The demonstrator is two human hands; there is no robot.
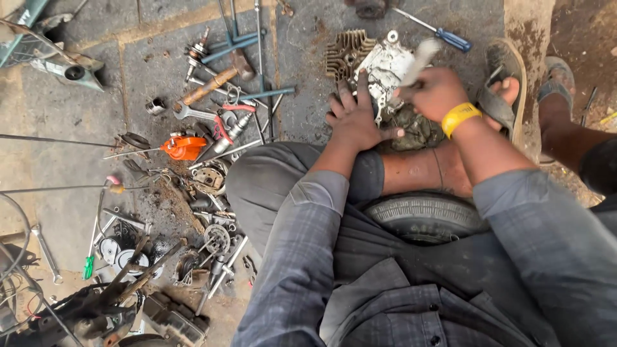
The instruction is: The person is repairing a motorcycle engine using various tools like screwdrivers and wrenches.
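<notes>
The left hand (355,119) pressed spread fingers on the engine block (379,71); above the block, the right hand (436,92) gripped what seemed a blurred rag (419,59).

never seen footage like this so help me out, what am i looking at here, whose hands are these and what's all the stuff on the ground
This is one picture from a camera worn on a person's head, looking down at their own lap and hands. They sit on the grey stone floor. The left hand presses flat on a dirty white metal engine part with cooling fins. The right hand, with a yellow wristband, holds a blurred pale object over it; I cannot tell what. Scattered to the left lie a wooden-handled hammer, a steel spanner and an orange plastic piece. A blue-handled screwdriver lies above.
</notes>
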